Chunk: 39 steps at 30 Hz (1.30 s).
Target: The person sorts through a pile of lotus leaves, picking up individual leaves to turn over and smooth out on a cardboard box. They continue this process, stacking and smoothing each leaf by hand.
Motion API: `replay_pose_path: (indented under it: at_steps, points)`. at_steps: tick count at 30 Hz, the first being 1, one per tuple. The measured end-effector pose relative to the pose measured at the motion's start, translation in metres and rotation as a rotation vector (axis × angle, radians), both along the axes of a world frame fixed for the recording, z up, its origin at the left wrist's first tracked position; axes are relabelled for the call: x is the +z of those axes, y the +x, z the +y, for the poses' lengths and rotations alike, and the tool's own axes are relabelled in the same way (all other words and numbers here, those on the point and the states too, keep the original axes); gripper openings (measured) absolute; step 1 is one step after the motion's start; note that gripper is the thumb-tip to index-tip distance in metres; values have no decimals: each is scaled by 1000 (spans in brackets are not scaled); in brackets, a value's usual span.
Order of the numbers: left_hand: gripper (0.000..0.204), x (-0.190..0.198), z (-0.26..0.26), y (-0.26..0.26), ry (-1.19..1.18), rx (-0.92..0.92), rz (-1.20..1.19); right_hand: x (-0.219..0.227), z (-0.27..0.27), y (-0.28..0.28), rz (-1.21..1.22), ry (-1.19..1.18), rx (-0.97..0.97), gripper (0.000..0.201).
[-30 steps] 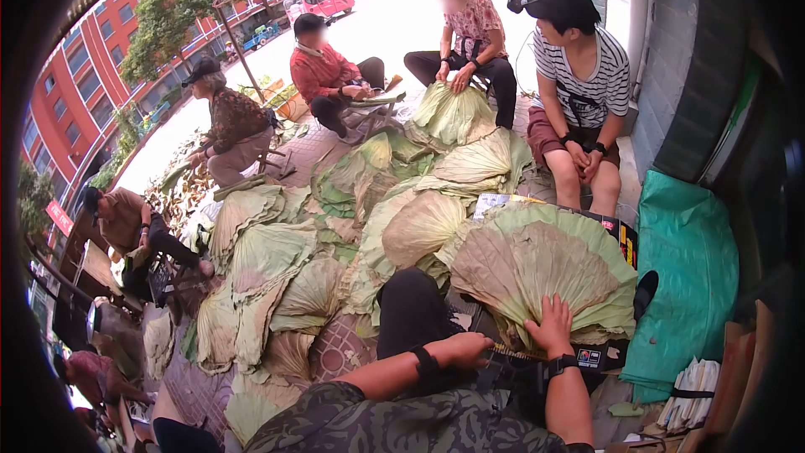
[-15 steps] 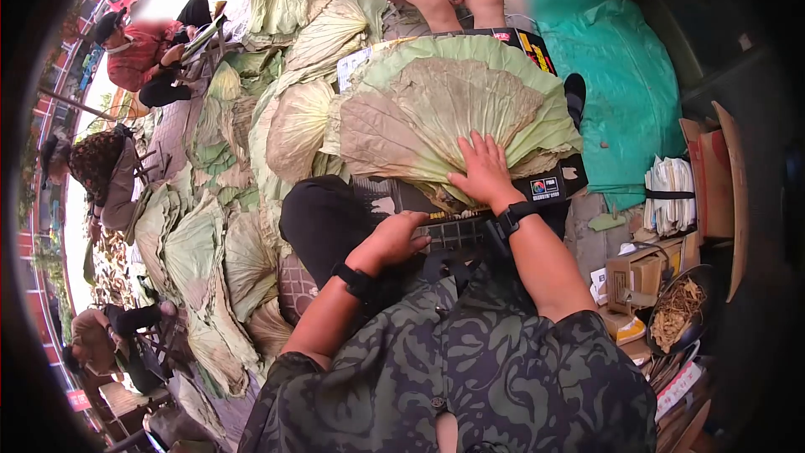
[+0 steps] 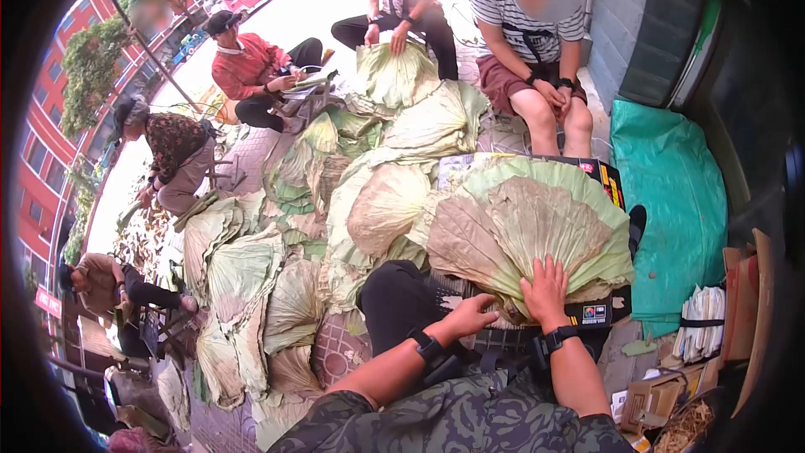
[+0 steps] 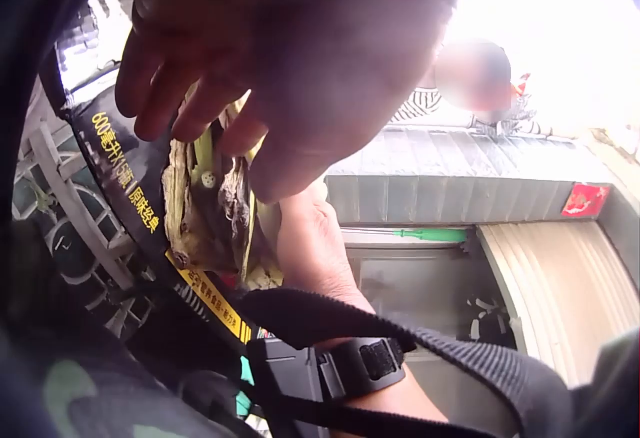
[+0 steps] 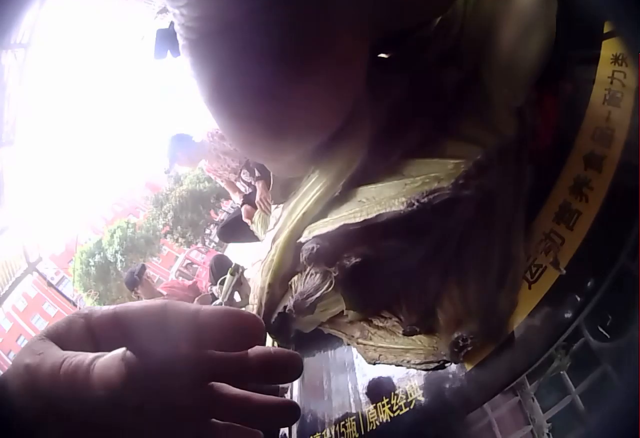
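Note:
A stack of large dried lotus leaves [image 3: 537, 214], fanned out and brown with pale green edges, lies on black printed cardboard [image 3: 616, 302] before me. My right hand [image 3: 547, 289] rests on top of the stack near its narrow end, fingers spread and straight. Beside that end, to the left, my left hand [image 3: 470, 319] is held with extended fingers and grips nothing. The left wrist view shows the cut stem ends [image 4: 208, 183] bunched under my left fingers. In the right wrist view, my left hand [image 5: 150, 368] is close by the stem ends [image 5: 320, 293].
More leaf piles [image 3: 243, 273] cover the paving to the left. Several people sit around, one in a striped shirt [image 3: 524, 8] opposite. A green tarp [image 3: 671, 218] lies at right, near bundled papers [image 3: 700, 319] and cardboard boxes [image 3: 662, 398].
The head view dipped down, then rose again. My left hand has opened from loosely curled fingers and moved close to the stack's stem end. My right hand has stayed flat on the leaves.

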<state>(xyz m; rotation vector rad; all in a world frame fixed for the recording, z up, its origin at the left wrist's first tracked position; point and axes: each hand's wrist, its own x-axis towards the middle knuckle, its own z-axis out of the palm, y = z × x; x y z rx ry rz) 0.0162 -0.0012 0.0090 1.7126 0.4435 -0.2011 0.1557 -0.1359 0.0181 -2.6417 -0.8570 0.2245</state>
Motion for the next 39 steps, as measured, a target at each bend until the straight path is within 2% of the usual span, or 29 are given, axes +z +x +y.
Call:
replay_pose_path:
  at_steps: [1,3,5,6,9,10,11,13,16,19,26,28,29,31,34,35,37,38,39]
  points:
    - [45,-14,-2,4,-127,124,6,4,1,-1,30,-12,-7,57]
    - [44,-9,-3,11,-704,315,175,7,1,0,38,-26,-1,58]
    - [24,5,-8,18,-961,521,189,3,0,0,25,-11,-1,58]
    - [9,10,-12,24,-916,620,264,4,0,1,13,-5,11,58]
    - [13,-6,-16,32,-1011,692,275,7,-1,0,24,-25,26,58]
    - [18,-53,-9,30,-1017,536,251,7,0,0,31,-27,22,58]
    - [18,-48,-10,33,-1013,538,245,7,0,0,40,-28,17,58]
    - [30,-28,-17,35,-936,697,335,5,0,0,33,-19,17,58]
    - [42,-19,-20,38,-922,727,381,2,-1,0,26,-11,13,59]
    - [47,-29,-19,36,-925,642,355,2,-1,0,29,-9,10,59]
    - [50,-36,-21,37,-885,623,403,-2,-3,0,16,44,8,61]
    - [37,-33,-21,39,-849,641,424,0,-2,0,27,42,-1,61]
    - [37,-31,-20,38,-847,640,429,1,-2,-1,32,42,-6,61]
    - [17,-21,-18,35,-912,533,331,-2,-3,-1,35,46,-8,61]
    - [17,6,-24,35,-791,554,326,-4,-4,0,24,60,-3,62]
    - [17,-2,-26,37,-791,555,331,-6,-4,0,16,68,4,62]
    - [8,-11,-33,42,-867,718,240,-8,-7,-1,13,73,5,62]
    - [8,-15,-34,42,-868,718,248,-8,-6,0,4,82,9,62]
    - [9,2,-34,44,-881,755,267,-6,-2,2,11,78,4,62]
